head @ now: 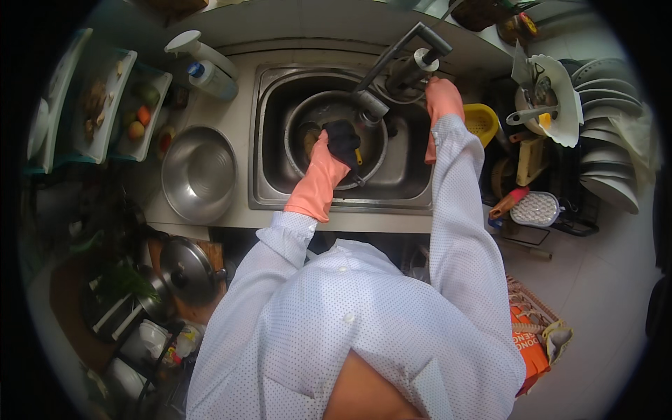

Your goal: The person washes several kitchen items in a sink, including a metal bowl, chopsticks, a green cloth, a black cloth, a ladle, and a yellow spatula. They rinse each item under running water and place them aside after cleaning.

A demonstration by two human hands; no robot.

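Both of my hands wear salmon-pink rubber gloves. My left hand (326,160) grips a dark cloth (342,139) over a round metal pan (385,152) that stands in the stainless steel sink (415,163). A small yellow piece (358,156) shows beside the cloth, and something brownish lies in the pan, partly behind my left hand. My right hand (443,100) is at the base of the grey faucet (409,73), right of the sink; its fingers are mostly hidden, so its hold cannot be told. The spout's head hangs over the pan.
A steel bowl (199,173) and a blue-capped bottle (212,80) stand left of the sink. Tiered trays (152,110) with produce are at far left. On the right are a yellow colander (480,123), a rack of plates (609,131) and a scrub brush (535,209). A lidded pot (186,270) sits lower left.
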